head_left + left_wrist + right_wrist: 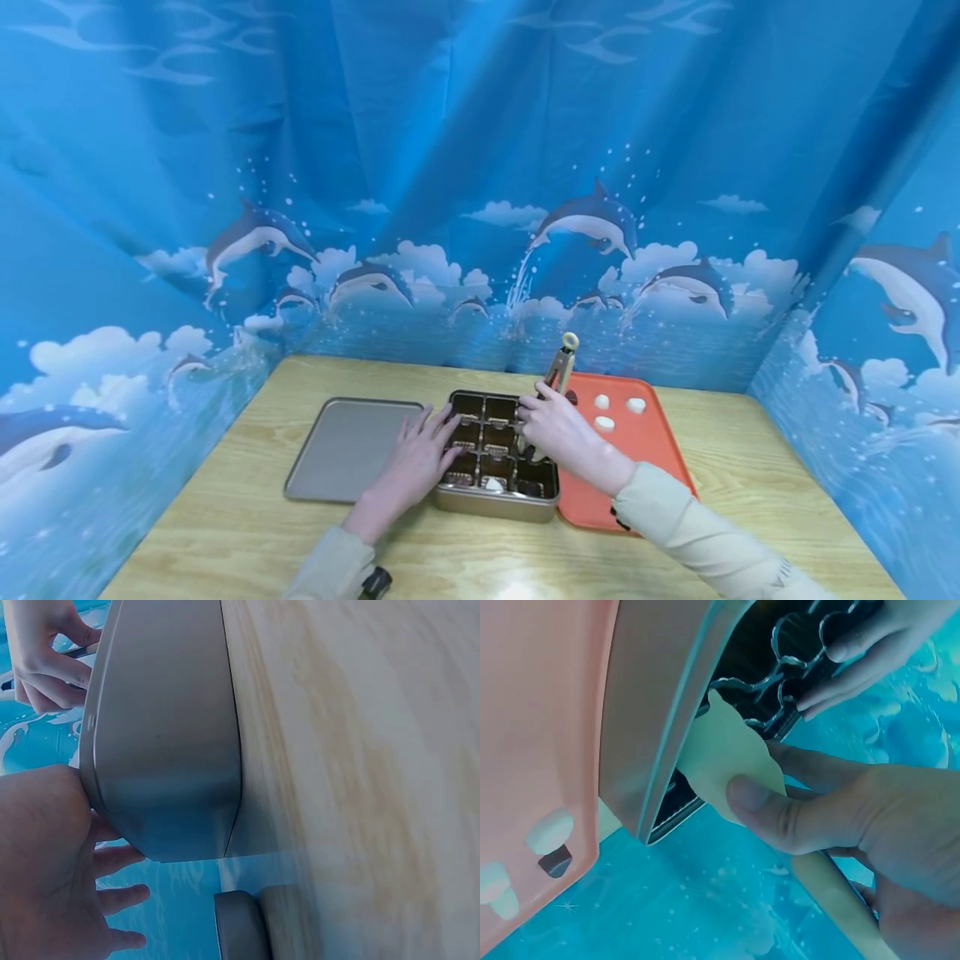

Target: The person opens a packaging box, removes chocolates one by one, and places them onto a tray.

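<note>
A metal tin with a dark brown divided insert stands in the middle of the table. My left hand rests at its left rim, fingers spread and fairly straight over the left compartments. In the left wrist view those fingers reach past the tin's corner. My right hand grips cream-coloured tongs, their ringed end pointing up and away. The scalloped tong head dips into a right-hand compartment; what lies between its tips is hidden. One white piece sits in the front middle compartment.
Right of the tin lies a red tray, close against it. Several white pieces and a dark brown piece lie toward its far end. A flat grey metal lid or tray is at the left. Dolphin-printed curtains surround the table.
</note>
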{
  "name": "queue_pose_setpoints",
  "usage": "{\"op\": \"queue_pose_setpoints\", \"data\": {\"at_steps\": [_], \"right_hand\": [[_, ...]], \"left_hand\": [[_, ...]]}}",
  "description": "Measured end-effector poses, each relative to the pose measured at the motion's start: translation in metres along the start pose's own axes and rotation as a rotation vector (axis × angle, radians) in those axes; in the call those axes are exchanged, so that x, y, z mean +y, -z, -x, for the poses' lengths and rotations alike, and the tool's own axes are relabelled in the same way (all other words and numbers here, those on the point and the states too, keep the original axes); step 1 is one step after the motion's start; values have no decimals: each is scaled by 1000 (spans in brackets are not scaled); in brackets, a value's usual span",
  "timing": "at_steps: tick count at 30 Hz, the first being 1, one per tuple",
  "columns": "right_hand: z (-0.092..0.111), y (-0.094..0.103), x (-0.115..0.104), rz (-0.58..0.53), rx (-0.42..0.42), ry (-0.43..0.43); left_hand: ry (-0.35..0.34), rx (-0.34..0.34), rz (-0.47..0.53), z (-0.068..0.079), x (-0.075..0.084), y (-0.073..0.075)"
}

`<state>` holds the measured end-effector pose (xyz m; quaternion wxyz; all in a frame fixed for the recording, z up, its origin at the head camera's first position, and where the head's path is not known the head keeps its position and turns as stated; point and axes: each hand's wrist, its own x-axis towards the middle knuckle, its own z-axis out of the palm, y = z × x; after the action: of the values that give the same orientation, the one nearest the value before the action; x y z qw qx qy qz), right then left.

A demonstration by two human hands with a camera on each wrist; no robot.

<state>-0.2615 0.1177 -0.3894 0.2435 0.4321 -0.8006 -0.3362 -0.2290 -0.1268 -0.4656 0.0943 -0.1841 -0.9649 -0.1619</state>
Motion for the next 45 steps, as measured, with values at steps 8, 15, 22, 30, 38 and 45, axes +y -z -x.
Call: {"op": "queue_pose_setpoints", "data": {"at_steps": [8,15,22,30,38,45], "right_hand": [[20,1,16,-103,86,-103],[39,-5,23,-184,155,-175],[51,-12,22,-252,232,-232],[64,-18,21,-273,234,-298],[87,-31,30,-291,250,-405],[115,-47,47,-270,217,-506]], "left_hand": [[-4,4,1,0,1,0],[-5,17,6,-1,0,-1],[-18,36,9,0,0,0],[-14,31,11,1,1,0],[-19,42,5,0,0,-2],[-25,49,10,1,-1,-2]]}}
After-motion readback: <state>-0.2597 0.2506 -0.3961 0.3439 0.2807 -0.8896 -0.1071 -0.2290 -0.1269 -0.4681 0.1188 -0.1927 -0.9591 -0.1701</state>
